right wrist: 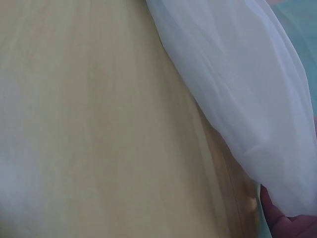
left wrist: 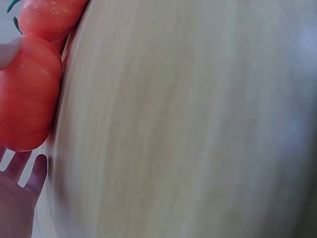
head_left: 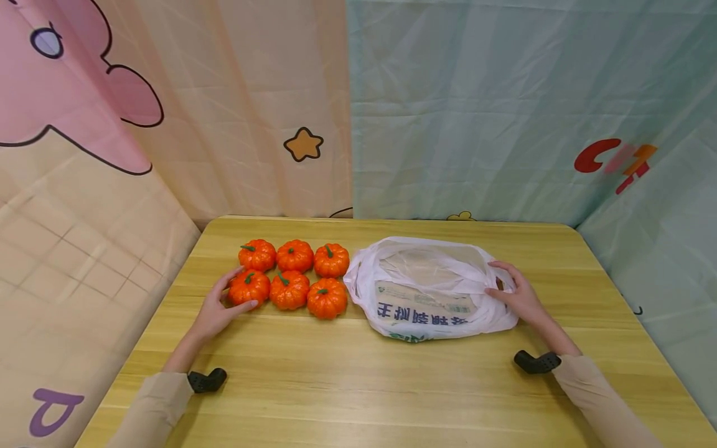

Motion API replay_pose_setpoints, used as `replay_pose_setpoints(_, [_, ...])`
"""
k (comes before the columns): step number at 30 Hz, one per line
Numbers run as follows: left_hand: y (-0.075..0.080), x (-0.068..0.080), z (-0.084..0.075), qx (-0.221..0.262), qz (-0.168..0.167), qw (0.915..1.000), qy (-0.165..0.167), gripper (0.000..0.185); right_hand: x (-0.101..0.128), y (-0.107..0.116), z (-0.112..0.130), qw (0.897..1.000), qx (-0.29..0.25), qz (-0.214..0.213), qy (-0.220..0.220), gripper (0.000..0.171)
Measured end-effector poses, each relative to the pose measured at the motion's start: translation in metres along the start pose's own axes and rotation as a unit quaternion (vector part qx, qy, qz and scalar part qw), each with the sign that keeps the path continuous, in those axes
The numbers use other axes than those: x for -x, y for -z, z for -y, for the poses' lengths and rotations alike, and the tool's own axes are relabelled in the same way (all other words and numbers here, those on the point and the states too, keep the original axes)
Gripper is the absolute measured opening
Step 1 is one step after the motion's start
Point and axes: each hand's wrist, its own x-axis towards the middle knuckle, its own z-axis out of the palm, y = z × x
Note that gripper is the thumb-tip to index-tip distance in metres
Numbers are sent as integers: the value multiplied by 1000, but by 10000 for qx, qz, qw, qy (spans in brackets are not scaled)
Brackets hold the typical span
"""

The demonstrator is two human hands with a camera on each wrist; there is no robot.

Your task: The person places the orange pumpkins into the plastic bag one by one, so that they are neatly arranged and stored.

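Observation:
My left hand reaches round the near-left orange pumpkin, thumb in front and fingers behind it. In the left wrist view the thumb lies on that pumpkin, with fingers at its lower end. At the right, my right hand holds the edge of a white plastic bag, its thumb over the rim. The bag lies on its side with a wide mouth, dark characters and green print showing through. In the right wrist view the white bag hides most of the fingers.
More small pumpkins with green stems stand in two rows of three, including a back-left one and a front-right one close to the bag. All stand on a wooden table. Printed curtains hang behind and at both sides.

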Motion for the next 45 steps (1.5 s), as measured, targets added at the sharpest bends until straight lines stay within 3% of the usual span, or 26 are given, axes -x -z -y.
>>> replay_pose_setpoints(13, [-1,0,6,-37,19,10000,75,75,4,9,-5,9998,165,-98,-30,50])
replay_pose_setpoints(38, [-1,1,6,-138,-98,9998,136,73,7,19,-13,9981,584,68,-182,56])
replay_pose_setpoints(42, [-2,4,1,-299,-194,9991,240,71,8,19,-12,9981,560,81,-231,57])
replay_pose_setpoints(45, [-3,7,-11,-304,-289,9989,210,68,8,18,-12,9980,573,76,-257,57])
